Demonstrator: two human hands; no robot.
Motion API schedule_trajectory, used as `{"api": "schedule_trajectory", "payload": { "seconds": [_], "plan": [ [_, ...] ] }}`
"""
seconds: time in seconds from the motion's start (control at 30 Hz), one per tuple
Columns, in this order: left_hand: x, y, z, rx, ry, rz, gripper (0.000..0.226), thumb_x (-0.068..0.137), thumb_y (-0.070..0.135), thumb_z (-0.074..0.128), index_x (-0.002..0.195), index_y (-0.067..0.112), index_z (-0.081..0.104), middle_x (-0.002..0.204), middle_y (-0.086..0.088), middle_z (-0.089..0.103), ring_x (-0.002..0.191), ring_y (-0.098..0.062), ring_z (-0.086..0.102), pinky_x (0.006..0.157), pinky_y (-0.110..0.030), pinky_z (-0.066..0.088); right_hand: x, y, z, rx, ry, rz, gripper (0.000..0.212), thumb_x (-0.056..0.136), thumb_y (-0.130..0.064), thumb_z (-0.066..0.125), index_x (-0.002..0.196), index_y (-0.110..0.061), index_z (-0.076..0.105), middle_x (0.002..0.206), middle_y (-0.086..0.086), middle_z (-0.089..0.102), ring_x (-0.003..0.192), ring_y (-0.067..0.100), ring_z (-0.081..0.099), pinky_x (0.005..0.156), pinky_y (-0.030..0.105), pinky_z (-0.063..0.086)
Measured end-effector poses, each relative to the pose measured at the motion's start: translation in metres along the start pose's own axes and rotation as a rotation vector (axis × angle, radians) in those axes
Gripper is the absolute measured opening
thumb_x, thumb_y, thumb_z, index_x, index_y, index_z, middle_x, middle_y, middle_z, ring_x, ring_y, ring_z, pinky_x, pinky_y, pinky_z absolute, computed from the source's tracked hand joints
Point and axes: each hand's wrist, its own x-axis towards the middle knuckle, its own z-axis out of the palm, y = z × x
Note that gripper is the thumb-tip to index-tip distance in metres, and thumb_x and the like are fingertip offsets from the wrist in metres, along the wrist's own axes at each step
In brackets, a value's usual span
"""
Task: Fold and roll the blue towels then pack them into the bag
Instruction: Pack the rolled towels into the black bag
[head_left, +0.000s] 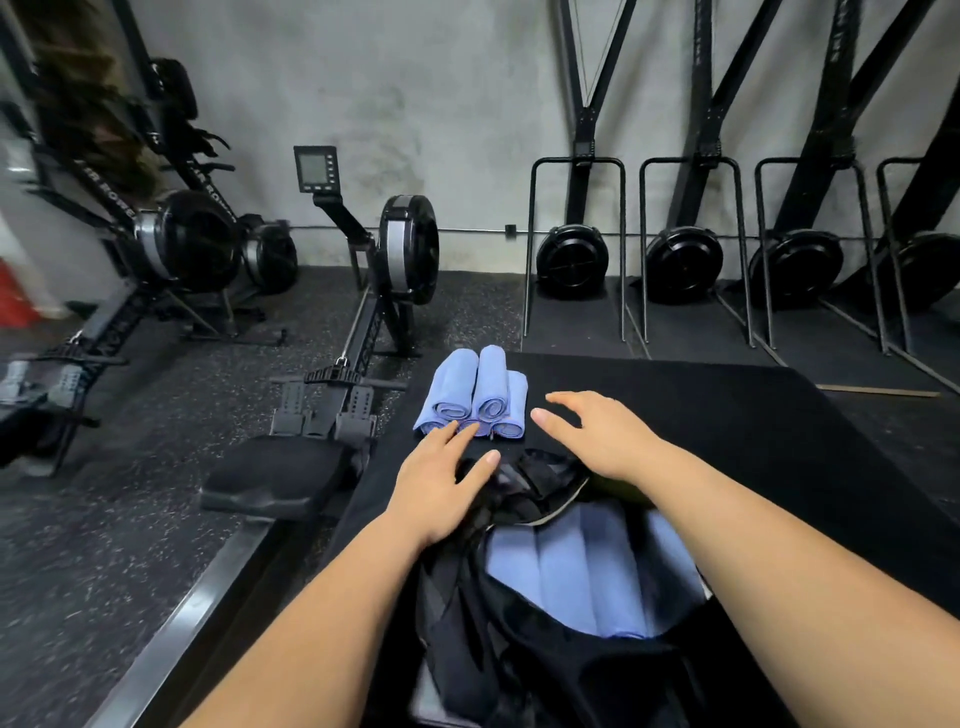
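Both arms stretch far over the bag (467, 623). Left hand (441, 483) lies flat, fingers straight, tips at the 5 rolled towels (472, 395). Right hand (597, 436) is spread, holding nothing.

Black rowing machines (384, 270) stand on speckled rubber floor (104, 545) before a grey concrete wall (441, 104).

Bag (519, 665) sits nearest, on the mat (727, 415), packed towels (571, 587) lying side by side inside it. Just beyond the bag, a towel stack (480, 395) rests on the same mat. Left of the bag, a rowing machine (405, 249) stands on the floor (104, 545).
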Motion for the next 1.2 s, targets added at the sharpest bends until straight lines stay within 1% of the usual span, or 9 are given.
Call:
{"api": "schedule_trajectory", "payload": {
  "seconds": [0.1, 0.27, 0.37, 0.47, 0.57, 0.73, 0.9, 1.07, 1.2],
  "plan": [
    [0.008, -0.019, 0.002, -0.021, -0.009, -0.075, 0.070, 0.103, 0.068, 0.042, 0.162, 0.032, 0.038, 0.171, -0.001, 0.028, 0.159, -0.014, 0.019, 0.130, -0.033, 0.014, 0.033, -0.013, 0.008, -0.018, -0.103, 0.072, 0.073, 0.100, -0.068, 0.046, 0.159, -0.026, 0.038, 0.158, 0.011, 0.047, 0.144, 0.032, 0.045, 0.115, 0.042, 0.039],
    [0.023, -0.050, 0.007, -0.054, -0.038, -0.177, 0.068, 0.103, 0.068, 0.038, 0.163, 0.036, 0.033, 0.173, 0.002, 0.024, 0.161, -0.016, 0.013, 0.129, -0.035, 0.011, 0.077, -0.031, 0.031, 0.062, -0.115, 0.100, 0.068, 0.102, -0.055, 0.054, 0.161, -0.030, 0.033, 0.156, 0.009, 0.050, 0.141, 0.032, 0.048, 0.110, 0.038, 0.041],
    [0.027, -0.069, 0.016, -0.148, -0.079, -0.260, 0.072, 0.102, 0.071, 0.035, 0.165, 0.038, 0.026, 0.175, 0.005, 0.017, 0.162, -0.017, 0.004, 0.131, -0.039, 0.008, 0.103, -0.037, 0.052, 0.123, -0.123, 0.121, 0.068, 0.102, -0.053, 0.056, 0.162, -0.036, 0.030, 0.155, 0.010, 0.051, 0.140, 0.033, 0.048, 0.107, 0.036, 0.040],
    [0.019, -0.085, 0.032, -0.309, -0.086, -0.356, 0.083, 0.098, 0.076, 0.031, 0.167, 0.031, 0.020, 0.176, 0.003, 0.012, 0.162, -0.014, -0.002, 0.132, -0.038, 0.003, 0.128, -0.038, 0.074, 0.163, -0.144, 0.135, 0.062, 0.103, -0.052, 0.053, 0.161, -0.041, 0.032, 0.145, 0.007, 0.058, 0.135, 0.032, 0.051, 0.105, 0.037, 0.042],
    [0.014, -0.091, 0.048, -0.191, -0.035, -0.330, 0.088, 0.098, 0.079, 0.025, 0.167, 0.023, 0.022, 0.174, 0.006, 0.018, 0.162, -0.014, 0.000, 0.132, -0.037, 0.007, 0.146, -0.036, 0.096, 0.173, -0.155, 0.163, 0.055, 0.104, -0.057, 0.047, 0.157, -0.044, 0.038, 0.143, 0.004, 0.061, 0.134, 0.036, 0.050, 0.109, 0.040, 0.043],
    [0.018, -0.092, 0.046, -0.229, -0.049, -0.351, 0.088, 0.098, 0.081, 0.024, 0.167, 0.027, 0.021, 0.174, 0.009, 0.019, 0.161, -0.010, 0.001, 0.131, -0.037, 0.006, 0.153, -0.034, 0.124, 0.232, 0.030, 0.247, 0.042, 0.102, -0.048, 0.053, 0.143, -0.042, 0.058, 0.136, 0.006, 0.064, 0.128, 0.038, 0.046, 0.100, 0.041, 0.044],
    [0.016, -0.088, 0.037, -0.312, -0.072, -0.385, 0.095, 0.089, 0.082, 0.022, 0.167, 0.030, 0.020, 0.173, 0.014, 0.017, 0.161, -0.006, 0.000, 0.130, -0.035, 0.004, 0.147, -0.041, 0.122, 0.410, 0.246, 0.323, 0.035, 0.095, -0.033, 0.068, 0.130, -0.035, 0.071, 0.135, 0.002, 0.066, 0.124, 0.029, 0.060, 0.100, 0.038, 0.051],
    [0.017, -0.086, 0.029, -0.415, -0.110, -0.409, 0.079, 0.100, 0.072, 0.034, 0.167, 0.031, 0.022, 0.173, 0.013, 0.017, 0.161, -0.008, 0.001, 0.131, -0.038, 0.004, 0.125, -0.046, 0.107, 0.641, 0.359, 0.393, 0.024, 0.094, -0.025, 0.072, 0.115, -0.033, 0.079, 0.128, -0.003, 0.070, 0.114, 0.022, 0.066, 0.098, 0.035, 0.052],
    [0.026, -0.073, 0.010, -0.592, -0.045, -0.413, 0.078, 0.101, 0.071, 0.042, 0.164, 0.026, 0.032, 0.167, 0.011, 0.032, 0.156, -0.009, 0.024, 0.128, -0.031, 0.015, 0.091, -0.053, 0.095, 0.776, 0.354, 0.377, 0.021, 0.093, -0.020, 0.073, 0.099, -0.039, 0.078, 0.117, -0.010, 0.070, 0.095, 0.010, 0.066, 0.084, 0.023, 0.048]
  ]
}}
